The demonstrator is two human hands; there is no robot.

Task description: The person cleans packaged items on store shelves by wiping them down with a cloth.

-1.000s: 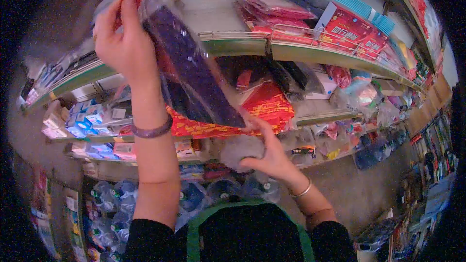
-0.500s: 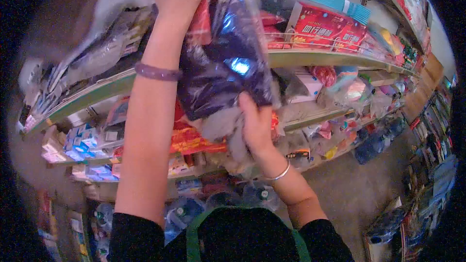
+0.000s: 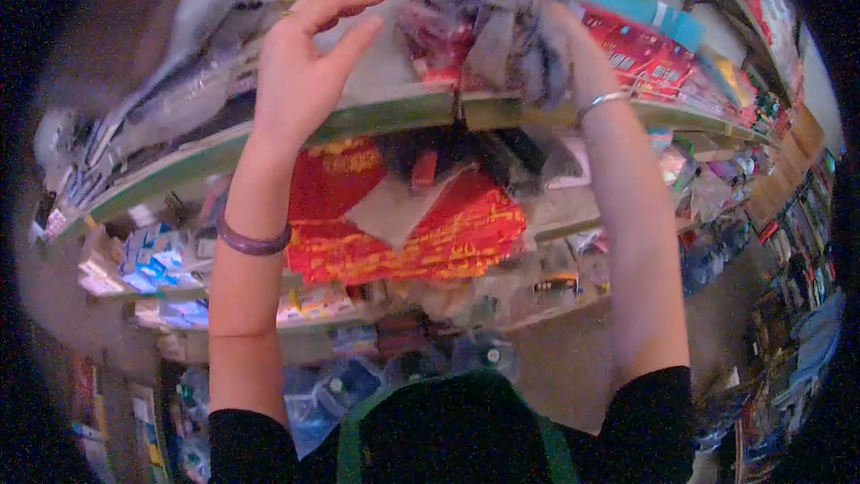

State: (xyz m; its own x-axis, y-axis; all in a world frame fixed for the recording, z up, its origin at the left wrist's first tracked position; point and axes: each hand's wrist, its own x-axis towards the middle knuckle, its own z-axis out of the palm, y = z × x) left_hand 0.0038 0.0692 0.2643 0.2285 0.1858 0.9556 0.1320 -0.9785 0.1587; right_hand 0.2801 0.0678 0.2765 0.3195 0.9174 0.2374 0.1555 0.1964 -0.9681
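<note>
My left hand [image 3: 313, 63] is raised before the upper shelf, thumb and fingers apart, with nothing between them. At the shelf's middle, my right hand [image 3: 560, 31] is blurred beside a greyish, crumpled cloth or bag [image 3: 528, 58]; its fingers are smeared and their hold is unclear. Dark and pink plastic-wrapped packages [image 3: 434, 36] lie on the upper shelf just left of it. Below both hands, red and yellow printed packaging [image 3: 403, 242] spreads over the lower shelf.
The upper shelf's green edge [image 3: 376, 121] runs across under my hands. At the upper right are a turquoise bundle [image 3: 618, 2] and red boxes [image 3: 658, 58]. Small blue-white boxes [image 3: 157, 255] sit at the left, and large bottles [image 3: 345, 385] stand below.
The dark plastic-wrapped package has left my left hand, which has opened and moved down. My right hand has risen to the upper shelf. The red and yellow packaging is more exposed.
</note>
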